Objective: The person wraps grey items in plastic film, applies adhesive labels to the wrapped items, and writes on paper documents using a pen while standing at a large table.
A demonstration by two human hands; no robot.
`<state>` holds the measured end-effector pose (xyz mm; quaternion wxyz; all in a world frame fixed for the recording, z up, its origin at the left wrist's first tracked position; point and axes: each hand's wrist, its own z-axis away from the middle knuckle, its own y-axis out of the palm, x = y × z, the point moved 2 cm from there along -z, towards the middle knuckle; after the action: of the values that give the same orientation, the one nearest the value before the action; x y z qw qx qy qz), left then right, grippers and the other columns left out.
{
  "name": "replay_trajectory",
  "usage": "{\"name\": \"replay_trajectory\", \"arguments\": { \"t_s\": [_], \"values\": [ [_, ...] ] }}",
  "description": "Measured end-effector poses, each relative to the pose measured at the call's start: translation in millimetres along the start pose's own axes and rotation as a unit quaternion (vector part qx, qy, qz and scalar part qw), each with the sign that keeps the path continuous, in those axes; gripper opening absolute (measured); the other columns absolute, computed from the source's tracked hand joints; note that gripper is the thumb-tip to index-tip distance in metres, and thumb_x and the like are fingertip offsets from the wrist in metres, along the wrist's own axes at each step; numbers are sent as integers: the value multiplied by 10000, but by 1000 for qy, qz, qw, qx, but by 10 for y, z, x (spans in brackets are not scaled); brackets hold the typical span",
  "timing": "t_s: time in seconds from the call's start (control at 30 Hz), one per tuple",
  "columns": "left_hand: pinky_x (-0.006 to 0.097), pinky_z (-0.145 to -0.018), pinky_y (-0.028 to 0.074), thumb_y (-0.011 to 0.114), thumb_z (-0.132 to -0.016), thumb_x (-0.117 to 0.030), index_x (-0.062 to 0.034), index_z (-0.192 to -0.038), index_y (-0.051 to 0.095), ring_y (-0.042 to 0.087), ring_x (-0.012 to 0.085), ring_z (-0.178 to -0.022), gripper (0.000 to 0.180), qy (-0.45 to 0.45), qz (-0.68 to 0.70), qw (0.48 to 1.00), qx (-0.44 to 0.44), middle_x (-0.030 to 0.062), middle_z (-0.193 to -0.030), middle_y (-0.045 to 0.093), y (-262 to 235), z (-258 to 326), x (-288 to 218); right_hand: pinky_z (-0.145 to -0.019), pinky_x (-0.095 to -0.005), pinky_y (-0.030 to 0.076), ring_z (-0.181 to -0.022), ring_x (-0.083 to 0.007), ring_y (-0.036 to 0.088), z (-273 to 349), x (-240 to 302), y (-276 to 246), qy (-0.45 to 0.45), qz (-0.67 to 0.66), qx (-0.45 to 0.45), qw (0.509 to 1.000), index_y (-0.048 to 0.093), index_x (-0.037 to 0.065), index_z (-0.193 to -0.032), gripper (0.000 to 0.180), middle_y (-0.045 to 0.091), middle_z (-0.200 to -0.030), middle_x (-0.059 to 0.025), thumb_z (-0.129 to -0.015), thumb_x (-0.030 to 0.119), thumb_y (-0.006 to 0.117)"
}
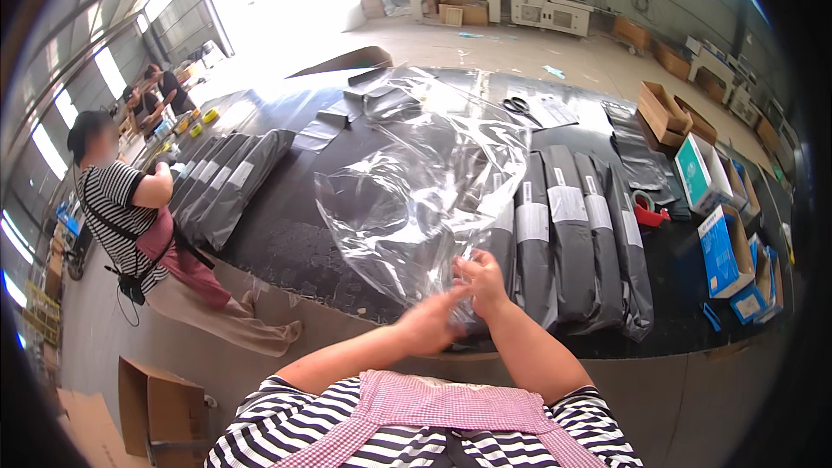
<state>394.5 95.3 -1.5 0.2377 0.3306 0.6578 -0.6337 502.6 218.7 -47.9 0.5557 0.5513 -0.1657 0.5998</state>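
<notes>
A large clear plastic bag (381,208) lies spread and crumpled over the middle of the black table, its near edge reaching my hands. My right hand (485,282) is closed at this edge, with thumb and fingers pinching the film. Just left of it, my left hand (429,322) touches or nearly touches the right fingers; motion smears its fingers, so its grip cannot be made out. Beside the bag on the right, several long grey wrapped packages (568,243) with white labels lie in a row. One of them is partly under the clear film.
Black table (303,269) with scissors (517,107), a red tape dispenser (648,211), flat grey bags (637,152) and blue-white boxes (726,251) at right. More grey packages (234,182) lie at left, where a co-worker (130,217) stands. A cardboard box (160,403) sits on the floor.
</notes>
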Motion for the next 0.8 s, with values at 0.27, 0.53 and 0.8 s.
{"name": "replay_trajectory", "arguments": {
  "t_s": [0.27,0.53,0.8],
  "values": [
    [498,-1164,254,817,-738,-244,-160,-1385,498,319,338,-1428,725,38,-335,877,-341,135,-1401,522,-1547,-324,537,-491,-264,466,-555,-130,588,318,-305,-320,-145,180,-53,971,543,9,-1069,199,672,-900,-126,-937,-56,409],
    [450,-947,462,630,-900,-394,-42,-1018,655,637,393,-1006,372,-239,-190,940,-150,150,-986,709,-1913,-677,1823,-458,-249,431,-567,-132,606,545,-94,-154,-67,213,-108,969,556,39,-1111,223,688,-933,-103,-943,-36,430],
    [481,-788,486,602,-916,-217,-91,-1259,527,632,410,-859,372,-323,-231,881,-259,194,-900,664,-1977,1860,2946,-583,-284,499,-690,-160,651,-365,81,-270,-95,202,-141,964,588,20,-1127,217,687,-909,-77,-930,98,635]
  ]
}}
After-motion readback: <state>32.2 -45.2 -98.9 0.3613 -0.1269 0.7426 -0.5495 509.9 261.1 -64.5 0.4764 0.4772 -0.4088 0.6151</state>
